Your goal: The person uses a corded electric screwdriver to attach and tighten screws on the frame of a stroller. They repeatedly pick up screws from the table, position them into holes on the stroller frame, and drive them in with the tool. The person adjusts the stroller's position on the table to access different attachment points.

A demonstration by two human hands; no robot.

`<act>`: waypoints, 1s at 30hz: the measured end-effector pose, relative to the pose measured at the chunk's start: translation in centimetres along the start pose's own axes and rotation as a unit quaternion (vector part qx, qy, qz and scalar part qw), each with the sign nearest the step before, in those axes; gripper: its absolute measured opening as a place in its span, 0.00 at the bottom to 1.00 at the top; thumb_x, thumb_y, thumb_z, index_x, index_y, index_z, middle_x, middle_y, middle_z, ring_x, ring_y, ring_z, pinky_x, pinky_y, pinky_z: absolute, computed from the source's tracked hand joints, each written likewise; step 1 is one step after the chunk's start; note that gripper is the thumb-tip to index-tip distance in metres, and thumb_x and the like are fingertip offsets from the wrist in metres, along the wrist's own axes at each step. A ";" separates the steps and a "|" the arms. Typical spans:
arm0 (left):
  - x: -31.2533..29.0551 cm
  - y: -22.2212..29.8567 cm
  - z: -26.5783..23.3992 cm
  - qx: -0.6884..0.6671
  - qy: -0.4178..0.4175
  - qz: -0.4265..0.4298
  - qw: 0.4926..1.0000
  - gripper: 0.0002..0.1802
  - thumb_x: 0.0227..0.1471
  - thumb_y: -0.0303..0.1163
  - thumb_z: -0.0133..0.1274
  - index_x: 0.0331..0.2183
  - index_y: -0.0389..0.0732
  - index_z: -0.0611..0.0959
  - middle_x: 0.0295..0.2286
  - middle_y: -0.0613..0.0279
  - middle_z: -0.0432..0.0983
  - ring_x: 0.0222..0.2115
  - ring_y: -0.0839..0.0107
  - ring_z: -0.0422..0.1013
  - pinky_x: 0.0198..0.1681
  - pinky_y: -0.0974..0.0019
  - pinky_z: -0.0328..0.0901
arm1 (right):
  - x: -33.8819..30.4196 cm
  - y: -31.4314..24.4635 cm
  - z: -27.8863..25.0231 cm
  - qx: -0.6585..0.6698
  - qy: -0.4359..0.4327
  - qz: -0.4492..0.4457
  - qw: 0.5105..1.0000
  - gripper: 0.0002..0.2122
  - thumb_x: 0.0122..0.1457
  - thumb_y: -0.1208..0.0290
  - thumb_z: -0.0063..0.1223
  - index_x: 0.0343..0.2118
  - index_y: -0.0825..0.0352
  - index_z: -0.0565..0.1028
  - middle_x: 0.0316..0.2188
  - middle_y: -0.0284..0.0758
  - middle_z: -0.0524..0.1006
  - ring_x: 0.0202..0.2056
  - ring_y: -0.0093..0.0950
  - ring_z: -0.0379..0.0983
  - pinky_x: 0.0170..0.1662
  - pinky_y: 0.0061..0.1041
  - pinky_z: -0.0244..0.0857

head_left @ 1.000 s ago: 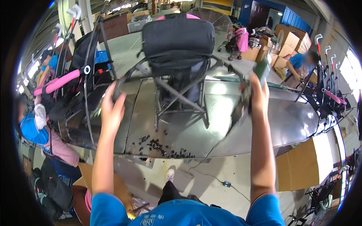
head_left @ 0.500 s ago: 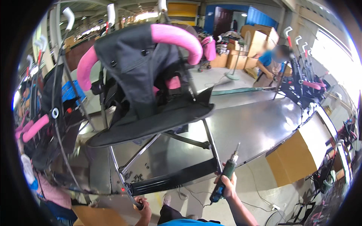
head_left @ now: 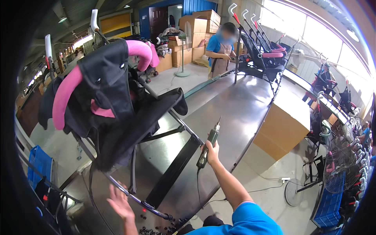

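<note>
A black stroller (head_left: 117, 135) with a pink padded bar (head_left: 66, 98) stands on the metal table, angled at the left. My right hand (head_left: 212, 152) is wrapped round a dark green corded electric screwdriver (head_left: 213, 135), its bit pointing up and away, close to the stroller's right frame tube. My left hand (head_left: 120, 203) is open, fingers spread, beside the near left frame tube (head_left: 125, 191); whether the fingertips touch it I cannot tell. A black strap of fabric (head_left: 174, 170) spans the two lower tubes. Small black parts (head_left: 147, 230) lie on the table by the near tube end.
The shiny metal table (head_left: 231, 105) stretches away to the right. Several folded strollers (head_left: 266, 58) stand at its far end, near a co-worker (head_left: 221, 51) in an apron. A cardboard box (head_left: 282, 121) adjoins the right edge. A blue crate (head_left: 39, 166) sits at left.
My view has swung right, and the stroller now appears farther left and turned at an angle. My left hand has let go of the frame tube's end and opened. The right hand keeps the screwdriver.
</note>
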State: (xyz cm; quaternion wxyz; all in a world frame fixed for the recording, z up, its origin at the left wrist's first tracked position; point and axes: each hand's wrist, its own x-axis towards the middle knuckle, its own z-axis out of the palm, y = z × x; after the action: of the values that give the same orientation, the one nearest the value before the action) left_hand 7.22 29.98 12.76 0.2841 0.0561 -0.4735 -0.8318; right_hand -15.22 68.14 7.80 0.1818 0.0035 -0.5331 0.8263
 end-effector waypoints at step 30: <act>8.7 -60.4 69.4 0.427 -0.312 0.070 0.846 0.30 0.56 0.47 0.51 0.49 0.31 0.73 0.46 0.42 0.73 0.44 0.55 0.72 0.52 0.59 0.64 | 11.1 -4.8 -34.4 0.045 0.226 0.111 0.967 0.28 0.58 0.59 0.48 0.58 0.66 0.57 0.19 0.40 0.73 0.38 0.43 0.75 0.46 0.39 0.68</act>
State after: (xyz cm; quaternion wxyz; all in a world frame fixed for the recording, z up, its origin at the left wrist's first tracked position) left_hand -50.49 101.46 2.66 0.1267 -0.1235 -0.8483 -0.4991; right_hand -17.71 103.50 -0.63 0.2046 -0.2342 -0.4377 0.8436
